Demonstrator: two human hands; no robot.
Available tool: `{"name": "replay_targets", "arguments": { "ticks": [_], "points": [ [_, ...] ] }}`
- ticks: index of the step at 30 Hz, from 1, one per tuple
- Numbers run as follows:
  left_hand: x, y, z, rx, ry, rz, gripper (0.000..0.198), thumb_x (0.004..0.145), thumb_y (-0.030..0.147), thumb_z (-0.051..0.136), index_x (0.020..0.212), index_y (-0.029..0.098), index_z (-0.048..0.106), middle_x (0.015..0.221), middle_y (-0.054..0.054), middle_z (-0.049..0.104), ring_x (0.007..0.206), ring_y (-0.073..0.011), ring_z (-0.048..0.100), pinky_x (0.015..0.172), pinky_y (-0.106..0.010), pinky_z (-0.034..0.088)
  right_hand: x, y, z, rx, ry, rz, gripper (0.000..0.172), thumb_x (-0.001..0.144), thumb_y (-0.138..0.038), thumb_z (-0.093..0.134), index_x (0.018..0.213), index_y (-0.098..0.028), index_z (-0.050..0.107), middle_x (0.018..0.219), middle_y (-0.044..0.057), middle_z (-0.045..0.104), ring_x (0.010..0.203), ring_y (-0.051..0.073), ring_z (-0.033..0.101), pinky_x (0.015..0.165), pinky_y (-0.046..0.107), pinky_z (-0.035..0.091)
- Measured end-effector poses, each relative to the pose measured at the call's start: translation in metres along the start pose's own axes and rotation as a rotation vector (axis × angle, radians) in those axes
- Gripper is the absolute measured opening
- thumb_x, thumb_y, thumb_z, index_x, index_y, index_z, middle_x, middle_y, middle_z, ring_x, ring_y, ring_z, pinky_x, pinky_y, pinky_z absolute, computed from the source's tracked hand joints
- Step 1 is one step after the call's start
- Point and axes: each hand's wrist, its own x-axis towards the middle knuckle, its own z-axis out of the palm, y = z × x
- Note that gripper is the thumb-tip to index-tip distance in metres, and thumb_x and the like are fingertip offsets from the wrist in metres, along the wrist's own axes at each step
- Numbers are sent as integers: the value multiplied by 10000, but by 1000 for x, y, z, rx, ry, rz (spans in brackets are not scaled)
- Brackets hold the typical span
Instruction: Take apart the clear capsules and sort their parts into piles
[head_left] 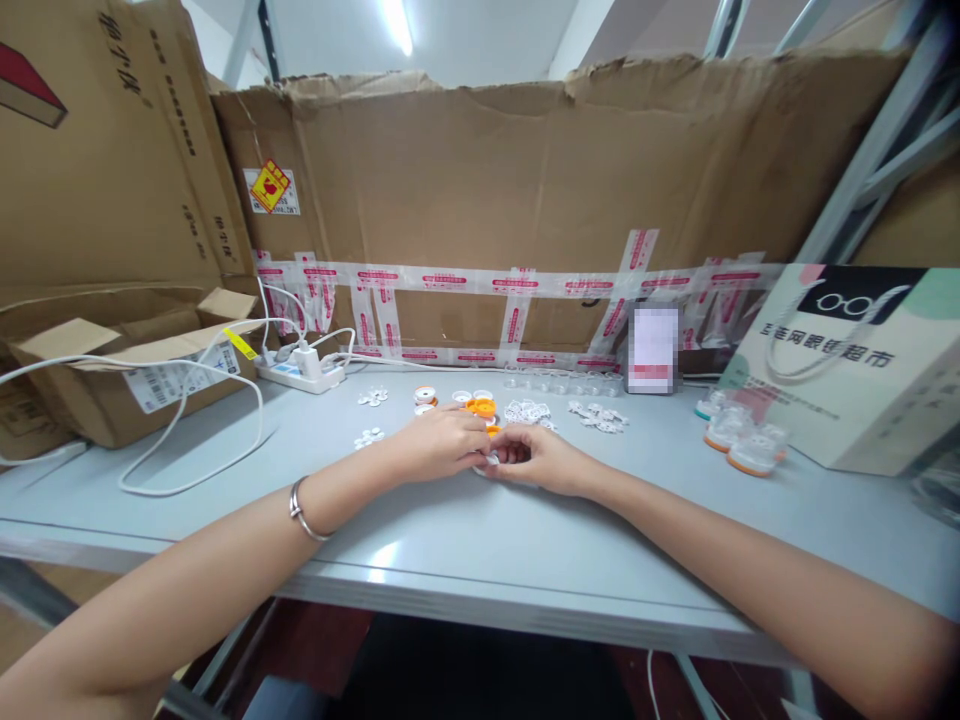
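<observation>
Near the middle of the table, my left hand (pixel 442 441) and my right hand (pixel 546 460) meet fingertip to fingertip. Both are closed on a small white plastic part (pixel 489 461), mostly covered by the fingers. Just beyond them lie orange round plastic pieces (pixel 481 408) and white rings (pixel 461 397). An orange-and-white round piece (pixel 425 395) is behind my left hand. Past my right hand spreads a pile of small white parts (pixel 529 413), with another white pile (pixel 598 417) to its right. Small white discs (pixel 369 438) lie left of my left hand.
Clear plastic pieces with orange bases (pixel 752 450) stand at right by a paper bag (pixel 840 370). A phone (pixel 652 348) leans against the cardboard (pixel 465 190) at the back. A power strip (pixel 304 370), white cables (pixel 259 420) and an open carton (pixel 127 390) occupy the left.
</observation>
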Motion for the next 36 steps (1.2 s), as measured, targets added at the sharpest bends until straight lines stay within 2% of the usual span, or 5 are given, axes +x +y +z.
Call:
{"name": "replay_targets", "arguments": {
  "ticks": [7,14,21,29,36],
  "points": [
    [0,4,3,210,43,136,217,867,211,431,702,141,553,689,-39,592,677,-143,532,621,-286,308,1,5,1,25,9,-21,308,646,-425,654,775,-149,609,633,-24,458,573,86,406,526,219,347],
    [0,12,-7,415,44,268,222,857,95,401,695,132,549,732,-60,591,675,-150,523,610,-299,316,-1,-1,1,3,3,-15,289,639,-405,657,769,-152,609,618,-29,453,553,81,397,509,212,339],
    [-3,7,-5,325,42,268,224,870,107,385,707,140,535,722,-59,576,684,-153,514,631,-299,341,-1,-3,3,-1,2,-24,270,651,-400,649,759,-156,607,612,-30,451,551,83,396,506,215,333],
    [-3,-1,-2,-123,37,47,178,854,205,425,764,150,569,736,-50,599,720,-137,539,671,-256,392,-3,-2,1,-50,-16,-54,318,677,-432,629,854,-168,645,650,-9,511,569,90,416,518,216,345],
    [-7,-12,-20,-647,215,-385,130,774,249,532,760,134,589,722,-22,614,654,-94,523,620,-210,417,-4,-5,-1,-62,19,-3,347,662,-392,652,919,-158,644,713,18,574,615,116,483,593,254,407]
  ]
}}
